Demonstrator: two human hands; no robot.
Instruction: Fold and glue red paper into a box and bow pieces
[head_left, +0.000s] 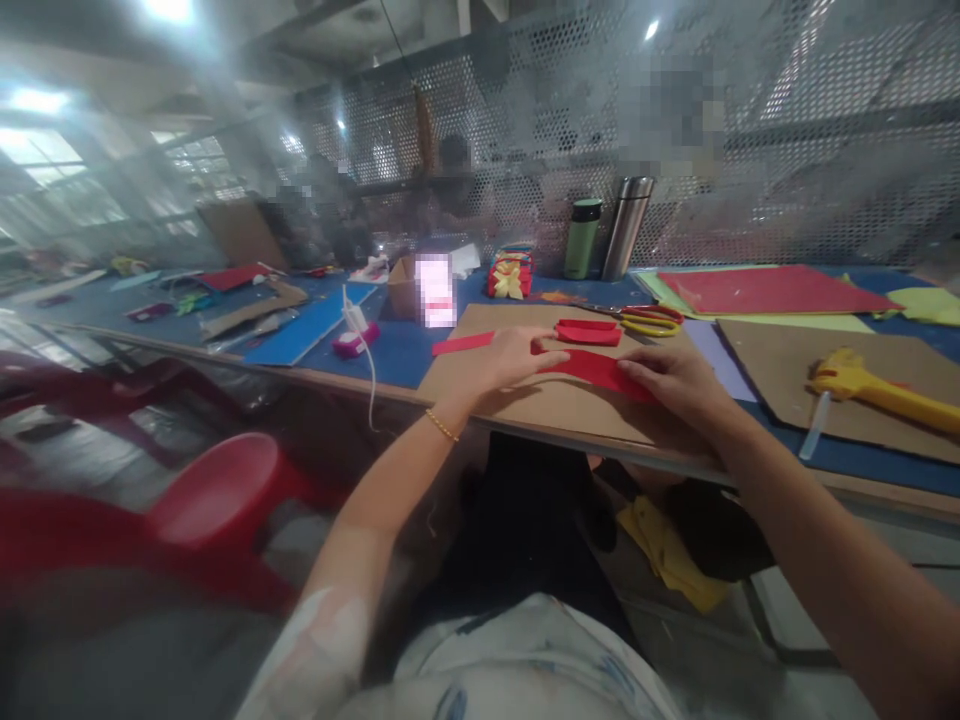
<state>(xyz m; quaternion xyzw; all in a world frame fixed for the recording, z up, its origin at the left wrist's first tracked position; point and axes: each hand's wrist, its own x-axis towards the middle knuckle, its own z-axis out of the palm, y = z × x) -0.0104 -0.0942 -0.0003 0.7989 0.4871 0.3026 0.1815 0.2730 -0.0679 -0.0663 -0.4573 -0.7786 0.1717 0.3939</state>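
Observation:
On a brown cardboard sheet lies a red paper strip, stretched between my two hands. My left hand pinches its left end, with the thumb along the near side. The thumb and fingers of my right hand close on the right end. Just beyond the strip rests a folded red paper piece. A narrower red strip sticks out to the left, partly hidden behind my left hand. Yellow-handled scissors lie beyond my right hand.
A yellow glue gun rests on another cardboard sheet at right. A green bottle and a steel flask stand at the back. Left are a magenta device with a white cable and a red stool.

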